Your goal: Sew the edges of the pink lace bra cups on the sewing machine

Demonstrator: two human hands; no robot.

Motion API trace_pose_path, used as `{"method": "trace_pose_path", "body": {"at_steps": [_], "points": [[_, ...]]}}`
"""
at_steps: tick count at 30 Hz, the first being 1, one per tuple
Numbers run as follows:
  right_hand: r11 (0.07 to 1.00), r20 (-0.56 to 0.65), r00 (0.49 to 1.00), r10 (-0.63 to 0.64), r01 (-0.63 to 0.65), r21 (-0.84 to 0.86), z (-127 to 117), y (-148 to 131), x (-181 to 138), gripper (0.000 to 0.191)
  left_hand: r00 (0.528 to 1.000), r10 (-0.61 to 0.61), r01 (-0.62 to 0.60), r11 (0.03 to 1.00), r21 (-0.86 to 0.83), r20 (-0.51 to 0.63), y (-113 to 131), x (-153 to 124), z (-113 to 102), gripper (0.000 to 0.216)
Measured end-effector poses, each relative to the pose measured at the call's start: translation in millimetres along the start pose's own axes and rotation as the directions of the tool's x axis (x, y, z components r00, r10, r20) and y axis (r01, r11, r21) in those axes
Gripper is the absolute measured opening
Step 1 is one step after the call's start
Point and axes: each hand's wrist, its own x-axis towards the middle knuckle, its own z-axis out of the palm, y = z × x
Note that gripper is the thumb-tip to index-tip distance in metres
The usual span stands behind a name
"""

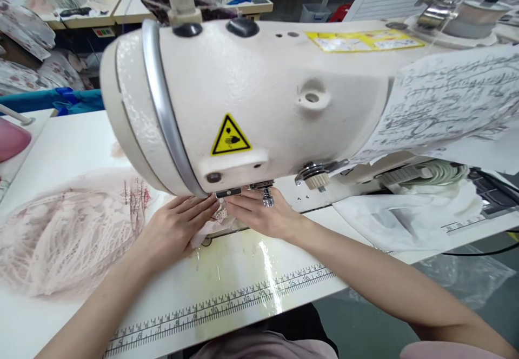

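Note:
Under the head of a white sewing machine [259,94], a small piece of pale pink lace fabric [220,214] lies on the bed. My left hand [174,228] rests flat on it from the left, fingers stretched out. From the right, my right hand [263,213] reaches in beside the fabric with its fingers extended. Its fingertips are partly hidden by the machine head and a metal thread guide [267,194]. The needle and presser foot cannot be made out. A larger heap of pale pink lace [77,234] spreads out left of my left hand.
A printed ruler [214,309] runs along the table's front edge. White fabric [405,215] and a bundle of pale green cord [441,178] lie at right. Handwritten paper [450,99] covers part of the machine. A pink object [12,140] stands at far left.

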Motion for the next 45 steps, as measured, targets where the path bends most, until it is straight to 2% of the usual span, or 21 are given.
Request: {"method": "trace_pose_path", "body": {"at_steps": [5, 8, 12, 18, 23, 27, 35, 45], "points": [[0.994, -0.027, 0.995, -0.095, 0.096, 0.050, 5.8, -4.5, 1.2, 0.023, 0.999, -0.029, 0.028, 0.998, -0.062, -0.023, -6.1, -3.2, -0.7, 0.047], [0.990, -0.016, 0.996, -0.088, 0.089, 0.112, 10.5, -8.3, 2.8, 0.023, 0.999, -0.039, 0.038, 0.996, -0.081, -0.015, -9.0, -5.0, 0.0, 0.049], [0.986, -0.055, 0.993, -0.105, 0.111, 0.125, 11.4, -12.5, 5.8, 0.020, 0.999, -0.030, 0.029, 0.997, -0.072, -0.023, -10.1, -6.0, 0.7, 0.049], [0.978, -0.033, 0.992, -0.120, 0.124, 0.167, 11.0, -10.4, 3.6, 0.017, 0.996, -0.079, 0.077, 0.995, -0.070, -0.031, -4.9, -4.5, 2.2, 0.048], [0.986, -0.042, 0.992, -0.116, 0.120, 0.112, 12.4, -8.2, 0.9, 0.019, 0.996, -0.070, 0.070, 0.998, -0.008, -0.049, 0.2, -3.3, 2.5, 0.046], [0.991, -0.047, 0.994, -0.101, 0.104, 0.081, 10.5, -7.3, 1.4, 0.021, 0.992, -0.123, 0.122, 0.992, -0.015, -0.027, 4.4, -2.5, 2.8, 0.048], [0.999, 0.011, 0.999, 0.033, -0.033, 0.016, 2.9, -8.0, -1.7, 0.017, 0.990, -0.140, 0.142, 0.988, 0.067, -0.031, 16.0, 3.0, 0.8, 0.046], [0.999, 0.007, 1.000, 0.029, -0.028, -0.026, -0.6, -0.7, 2.2, 0.023, 0.987, -0.157, 0.159, 0.977, 0.141, -0.025, 24.5, 9.4, 1.9, 0.040]]}}
